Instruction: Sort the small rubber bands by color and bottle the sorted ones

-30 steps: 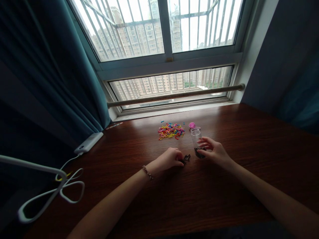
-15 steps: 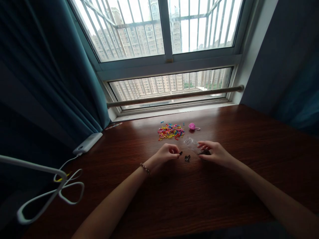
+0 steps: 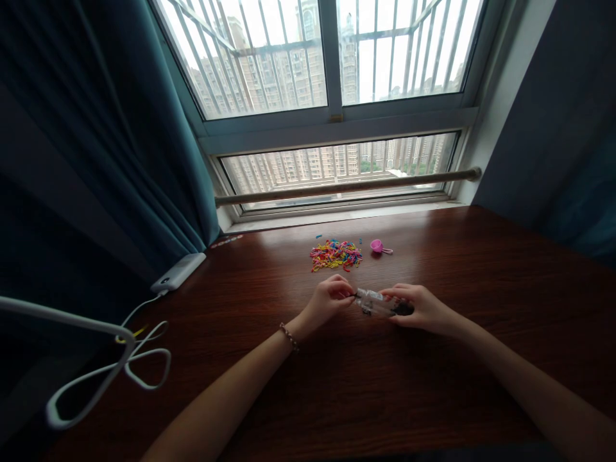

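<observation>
My right hand (image 3: 420, 307) is wrapped round a clear bottle (image 3: 380, 304), which is tilted low over the table with its mouth to the left. Dark pieces show at the bottle's right end, by my fingers. At the mouth, my left hand (image 3: 332, 298) pinches a small black piece (image 3: 355, 295), too small to name surely. A few loose black pieces (image 3: 366, 312) lie on the table and show beside and through the bottle's neck. Beyond my hands is a pile of small, bright, link-like pieces (image 3: 337, 255) in many colours.
A pink scoop (image 3: 377, 246) with a handle rests right of the pile. To the left, a white power bank (image 3: 178, 273) and its white cable (image 3: 166, 359) lie on the brown table (image 3: 308, 391). A blue curtain (image 3: 158, 128) and a barred window (image 3: 346, 170) stand behind.
The bottle has tipped further toward level, its mouth lowered and brought to my left fingers. My left hand has brought the small black piece to the mouth. The view has shifted slightly left.
</observation>
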Available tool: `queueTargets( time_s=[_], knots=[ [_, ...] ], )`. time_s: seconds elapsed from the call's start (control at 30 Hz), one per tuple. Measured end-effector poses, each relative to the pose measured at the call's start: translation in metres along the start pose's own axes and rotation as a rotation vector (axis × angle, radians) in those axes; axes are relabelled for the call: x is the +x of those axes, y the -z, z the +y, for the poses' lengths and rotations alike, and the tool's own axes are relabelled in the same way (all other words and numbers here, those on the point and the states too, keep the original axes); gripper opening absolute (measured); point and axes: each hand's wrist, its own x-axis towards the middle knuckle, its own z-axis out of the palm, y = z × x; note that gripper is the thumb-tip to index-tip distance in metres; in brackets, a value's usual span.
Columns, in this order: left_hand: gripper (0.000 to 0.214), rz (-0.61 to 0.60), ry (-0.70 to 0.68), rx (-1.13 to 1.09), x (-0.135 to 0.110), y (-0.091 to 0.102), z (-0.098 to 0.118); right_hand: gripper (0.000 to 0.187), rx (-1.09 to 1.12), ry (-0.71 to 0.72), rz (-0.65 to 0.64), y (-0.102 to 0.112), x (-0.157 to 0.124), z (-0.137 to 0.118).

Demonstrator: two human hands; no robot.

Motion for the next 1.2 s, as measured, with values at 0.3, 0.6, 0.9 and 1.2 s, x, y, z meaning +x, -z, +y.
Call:
queueTargets(
  time_s=[0.3, 0.6, 0.9, 1.2],
  knots=[
    [0.024, 0.020, 0.064, -0.025, -0.003, -0.002, 0.000, 0.044, 0.013, 0.002, -0.032, -0.001, 0.000, -0.006],
    [0.017, 0.109, -0.062, -0.076, -0.002, -0.002, 0.009, 0.044, 0.015, -0.005, -0.010, -0.002, 0.001, -0.003],
    [0.017, 0.193, -0.166, -0.014, -0.001, 0.005, 0.007, 0.046, 0.118, 0.037, 0.169, -0.006, 0.001, -0.002],
    [0.045, -0.087, -0.039, -0.321, -0.015, -0.028, 0.019, 0.043, 0.378, 0.042, 0.244, -0.041, 0.002, -0.023]
  ],
)
